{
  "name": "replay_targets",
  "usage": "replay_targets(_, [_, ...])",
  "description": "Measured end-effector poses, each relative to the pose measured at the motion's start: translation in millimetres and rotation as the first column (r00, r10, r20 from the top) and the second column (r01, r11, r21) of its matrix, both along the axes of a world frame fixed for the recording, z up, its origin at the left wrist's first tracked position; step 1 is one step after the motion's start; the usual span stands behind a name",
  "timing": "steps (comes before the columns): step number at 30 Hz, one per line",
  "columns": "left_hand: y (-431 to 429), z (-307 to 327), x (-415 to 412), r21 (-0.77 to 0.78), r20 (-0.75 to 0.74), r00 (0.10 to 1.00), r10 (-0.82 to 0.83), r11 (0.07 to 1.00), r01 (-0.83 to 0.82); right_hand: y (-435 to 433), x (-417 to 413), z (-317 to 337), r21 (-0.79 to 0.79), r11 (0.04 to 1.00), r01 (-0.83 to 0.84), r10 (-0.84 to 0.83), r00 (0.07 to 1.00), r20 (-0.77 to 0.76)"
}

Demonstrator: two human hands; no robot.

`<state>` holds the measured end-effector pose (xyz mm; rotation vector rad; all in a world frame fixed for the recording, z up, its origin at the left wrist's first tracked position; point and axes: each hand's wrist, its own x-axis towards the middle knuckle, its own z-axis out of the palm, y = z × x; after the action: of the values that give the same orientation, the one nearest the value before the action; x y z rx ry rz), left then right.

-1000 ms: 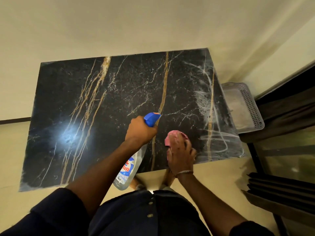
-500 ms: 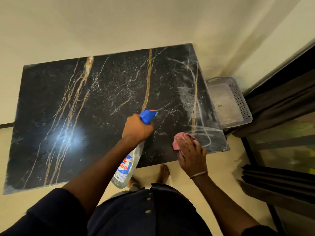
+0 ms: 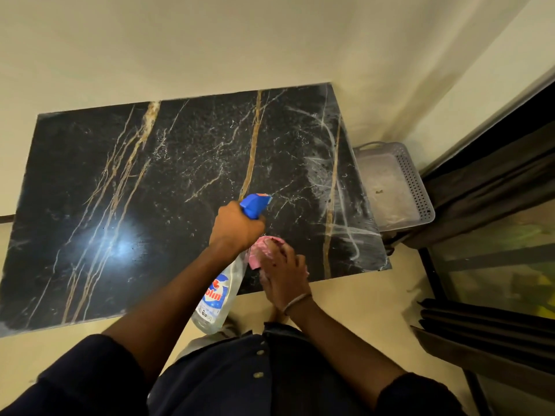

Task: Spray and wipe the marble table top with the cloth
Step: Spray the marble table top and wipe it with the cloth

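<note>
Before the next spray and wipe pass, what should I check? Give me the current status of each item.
1. Left hand grips the spray bottle: ok.
2. Blue nozzle is over the marble table top and points away from the person: ok.
3. Right hand holds the pink cloth at the near edge: ok.
4. Cloth lying flat against the marble: cannot tell, the hand covers most of it.
5. White streaks at the table's right end wiped off: not ok, they show plainly.
6. Liquid left in the bottle: cannot tell.
</note>
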<state>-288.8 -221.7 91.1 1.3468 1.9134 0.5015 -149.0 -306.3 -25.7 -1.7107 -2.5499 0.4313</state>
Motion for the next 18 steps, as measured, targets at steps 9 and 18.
replay_targets(9, [12,14,-10,-0.001,0.001,1.000,0.020,1.000,-0.020,53,83,-3,0.061,0.967,0.246,-0.250,0.966,0.071])
replay_targets(18, [28,27,-39,0.040,0.022,0.999,0.046,0.998,-0.047,82,20,1,0.035,0.911,0.411,-0.412,0.908,0.074])
